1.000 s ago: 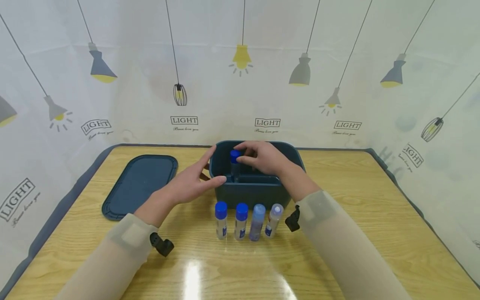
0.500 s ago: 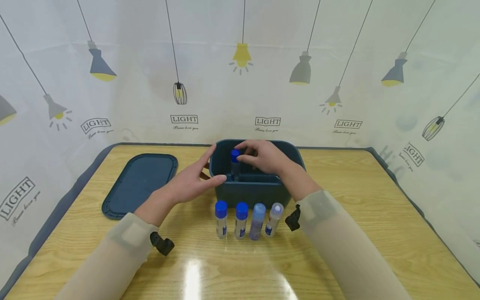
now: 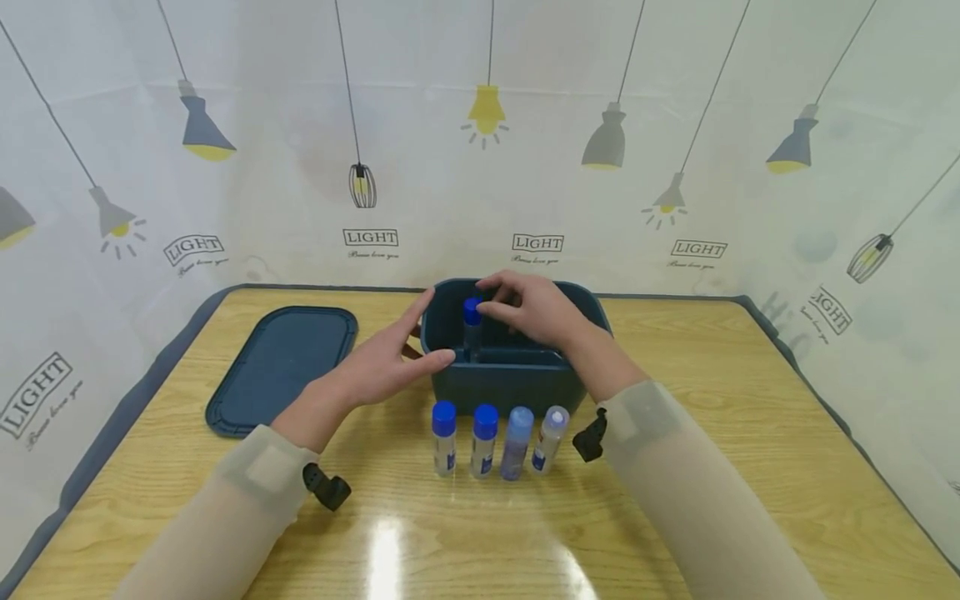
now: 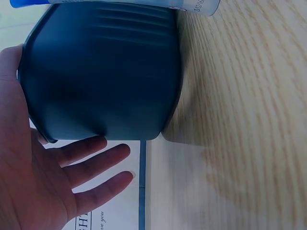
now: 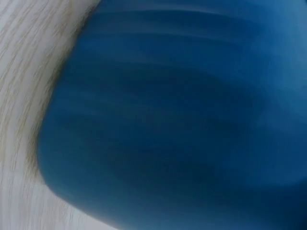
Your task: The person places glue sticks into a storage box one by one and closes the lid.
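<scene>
in the head view, a dark blue bin [image 3: 510,389] stands on the wood-grain worktop [image 3: 750,417], and a blue-capped bottle [image 3: 472,313] stands upright inside it, towards its left end; which compartment its base is in, i cannot tell. the right hand [image 3: 536,307] is over the bin, its thumb and index finger parted, the thumb tip right at the side of the blue cap and the index tip a little above it. the left hand [image 3: 382,358] is spread at the bin's left end, thumb at the near corner of the rim and fingers along the outer side. four more bottles stand in a row in front of the bin: two with blue caps [image 3: 444,437] [image 3: 483,440], one with a light blue cap [image 3: 517,443] and one with a clear cap [image 3: 550,439]. a flat dark blue lid [image 3: 281,375] lies to the left. a lamp-printed sheet [image 3: 420,125] hangs behind. in the left wrist view, the left hand's fingers are apart beside the bin's wall, and part of a bottle crosses the top edge. in the right wrist view, the bin's blurred, grooved wall takes up most of the space, with pale wood grain at the left.
</scene>
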A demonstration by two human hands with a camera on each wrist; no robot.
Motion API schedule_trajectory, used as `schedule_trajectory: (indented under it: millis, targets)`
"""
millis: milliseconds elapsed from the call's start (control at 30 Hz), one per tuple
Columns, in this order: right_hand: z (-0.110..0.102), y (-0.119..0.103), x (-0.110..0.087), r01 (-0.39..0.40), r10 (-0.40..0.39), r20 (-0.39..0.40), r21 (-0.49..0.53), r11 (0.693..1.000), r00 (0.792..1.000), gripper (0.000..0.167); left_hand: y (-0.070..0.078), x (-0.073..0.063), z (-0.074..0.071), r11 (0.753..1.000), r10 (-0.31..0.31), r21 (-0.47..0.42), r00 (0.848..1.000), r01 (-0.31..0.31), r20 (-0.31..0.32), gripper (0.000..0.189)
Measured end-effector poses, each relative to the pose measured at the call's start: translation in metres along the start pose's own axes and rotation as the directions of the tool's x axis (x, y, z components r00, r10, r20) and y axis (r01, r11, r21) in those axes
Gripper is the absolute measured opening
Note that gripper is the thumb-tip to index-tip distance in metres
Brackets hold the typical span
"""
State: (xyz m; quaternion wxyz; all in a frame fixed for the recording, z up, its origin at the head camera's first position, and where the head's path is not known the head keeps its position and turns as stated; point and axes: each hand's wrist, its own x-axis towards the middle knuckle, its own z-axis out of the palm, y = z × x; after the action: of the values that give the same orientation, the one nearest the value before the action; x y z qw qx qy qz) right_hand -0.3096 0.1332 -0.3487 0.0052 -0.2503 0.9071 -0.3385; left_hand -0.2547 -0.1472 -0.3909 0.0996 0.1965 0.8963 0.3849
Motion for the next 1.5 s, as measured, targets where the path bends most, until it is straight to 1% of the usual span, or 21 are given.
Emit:
schedule_trajectory:
  millis: [67,100,167,233,300,367,567,733,833,1000,1133,1367,1433,1500]
  targets:
    - [-0.004,0.000,-0.001,0.020,-0.019,-0.081,0.004,1.000,0.997,0.041,0.001,0.000,0.001,1.000,-0.002,0.001,1.000,0.002,0.001,0.104]
    - [-0.006,0.000,-0.002,0.034,-0.032,-0.128,0.010,0.999,0.991,0.041,0.001,0.000,0.001,1.000,-0.004,0.004,1.000,0.004,0.001,0.104]
    - [-0.012,-0.001,-0.004,0.056,-0.047,-0.219,0.031,0.998,0.975,0.039,0.002,-0.001,0.002,1.000,-0.009,0.011,1.000,0.009,0.004,0.105]
    - [-0.017,-0.004,-0.009,0.080,-0.060,-0.285,0.058,0.995,0.957,0.038,0.002,-0.001,0.003,1.000,-0.013,0.017,1.000,0.013,0.006,0.105]
    - [-0.023,-0.008,-0.015,0.107,-0.071,-0.322,0.096,0.990,0.944,0.035,0.003,-0.002,0.003,1.000,-0.015,0.019,1.000,0.015,0.005,0.105]
    - [-0.027,-0.012,-0.024,0.126,-0.079,-0.330,0.121,0.985,0.941,0.033,0.003,-0.001,0.003,1.000,-0.014,0.020,1.000,0.014,0.003,0.104]
    - [-0.030,-0.019,-0.060,0.140,-0.085,-0.295,0.172,0.975,0.952,0.026,0.002,-0.001,0.001,1.000,-0.008,0.025,1.000,0.008,-0.001,0.104]
    - [-0.031,-0.022,-0.093,0.115,-0.069,-0.238,0.186,0.976,0.969,0.023,0.002,-0.002,0.000,1.000,-0.007,0.026,1.000,0.007,-0.003,0.103]
    - [-0.031,-0.021,-0.109,0.103,-0.066,-0.195,0.184,0.977,0.979,0.022,0.002,-0.003,-0.001,1.000,-0.004,0.024,1.000,0.004,-0.007,0.103]
    - [-0.029,-0.017,-0.133,0.106,-0.083,-0.155,0.150,0.983,0.984,0.019,0.002,-0.003,-0.001,1.000,-0.007,0.028,1.000,0.007,-0.013,0.103]
    - [-0.023,-0.011,-0.148,0.091,-0.077,-0.107,0.133,0.987,0.991,0.019,0.002,-0.003,-0.001,1.000,-0.007,0.030,1.000,0.007,-0.012,0.103]
    - [-0.010,0.001,-0.166,0.075,-0.076,0.002,0.158,0.985,0.997,0.025,0.002,-0.002,0.000,1.000,-0.006,0.025,1.000,0.007,-0.008,0.103]
    - [-0.007,0.004,-0.170,0.061,-0.067,0.027,0.167,0.984,0.997,0.028,0.002,-0.002,0.000,1.000,-0.005,0.023,1.000,0.005,-0.006,0.103]
    - [-0.005,0.006,-0.173,0.028,-0.037,0.048,0.170,0.985,0.998,0.031,0.002,-0.002,0.000,1.000,0.000,0.020,1.000,0.000,-0.005,0.103]
